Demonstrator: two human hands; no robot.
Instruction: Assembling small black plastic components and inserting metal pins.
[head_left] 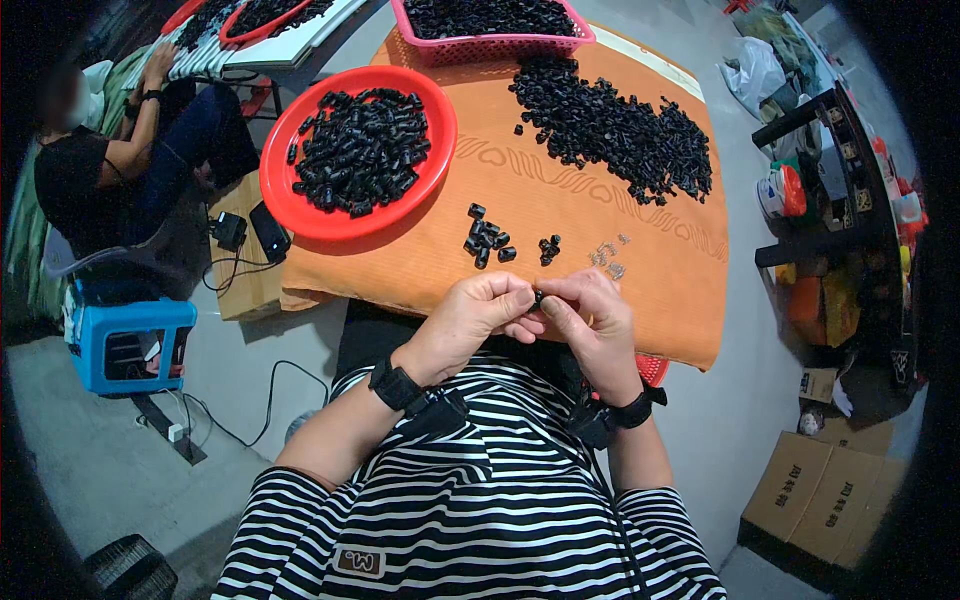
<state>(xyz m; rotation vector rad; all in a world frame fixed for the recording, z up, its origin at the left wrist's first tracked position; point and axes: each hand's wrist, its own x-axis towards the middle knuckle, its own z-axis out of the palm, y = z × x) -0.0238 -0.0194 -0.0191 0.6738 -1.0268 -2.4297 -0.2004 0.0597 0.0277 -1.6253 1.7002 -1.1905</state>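
Observation:
My left hand (489, 308) and my right hand (592, 318) meet at the near edge of the orange-covered table (400, 268). Fingertips of both are pinched around a small black plastic part (539, 297), mostly hidden by the fingers. Just beyond lie a few black cylindrical pieces (486, 238), a little cluster of smaller black pieces (549, 249) and some small clear or metallic bits (608, 258). A red round tray (448, 150) full of black cylinders stands to the left. A long heap of small black parts (620, 130) spreads across the far right.
A pink basket (500, 48) of black parts stands at the far edge. At left, a person (110, 160) sits by another table, near a blue box-shaped stool (135, 345) and a cable on the floor. Dark shelving (850, 190) and a cardboard box (815, 500) stand at right.

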